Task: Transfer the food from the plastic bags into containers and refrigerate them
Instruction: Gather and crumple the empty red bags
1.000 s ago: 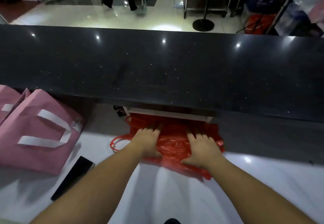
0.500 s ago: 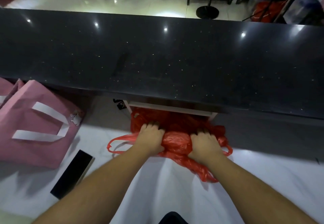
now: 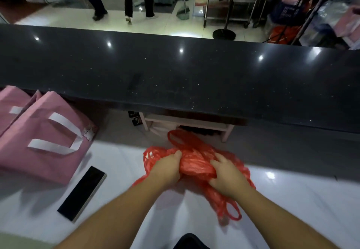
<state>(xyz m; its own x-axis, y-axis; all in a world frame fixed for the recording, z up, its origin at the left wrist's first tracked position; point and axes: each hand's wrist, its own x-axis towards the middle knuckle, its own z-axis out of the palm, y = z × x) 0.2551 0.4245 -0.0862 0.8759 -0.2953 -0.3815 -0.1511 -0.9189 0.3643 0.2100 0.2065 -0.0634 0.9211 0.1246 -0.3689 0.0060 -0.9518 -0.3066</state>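
red plastic bag (image 3: 194, 163) now bunched tighter

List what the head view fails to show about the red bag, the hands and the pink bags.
- Crumpled red plastic bag: contents hidden by its own opaque folds.
- Left hand and right hand: fingertips buried in the plastic.
- Far pink fabric bag: cut off by the left frame edge.
- Near pink fabric bag: its small printed figure is too small to identify.

The single head-worn camera looks forward and steeply down, close over a white counter (image 3: 116, 161).
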